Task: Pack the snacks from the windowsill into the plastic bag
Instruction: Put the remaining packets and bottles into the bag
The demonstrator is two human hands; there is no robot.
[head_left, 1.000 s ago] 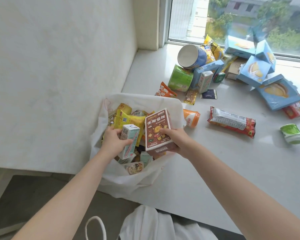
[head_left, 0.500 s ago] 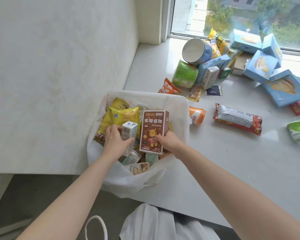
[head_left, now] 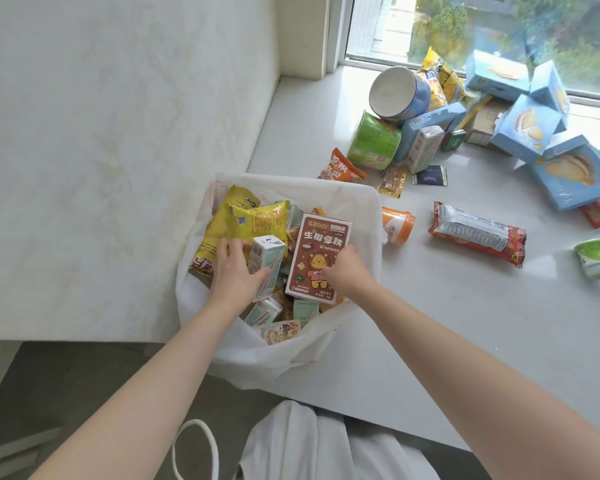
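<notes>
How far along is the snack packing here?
Roughly halfway, I'd guess. Done: yellow packets and small cartons lie inside the plastic bag. In hand: the left hand grips a mint carton and the right hand holds a brown box, both at the bag's mouth. Left: the green tub, blue tub, blue boxes, red pack and others lie on the windowsill.

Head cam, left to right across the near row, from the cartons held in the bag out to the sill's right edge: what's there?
Mint carton → brown box → orange packet → long red packet → green pouch.
</notes>
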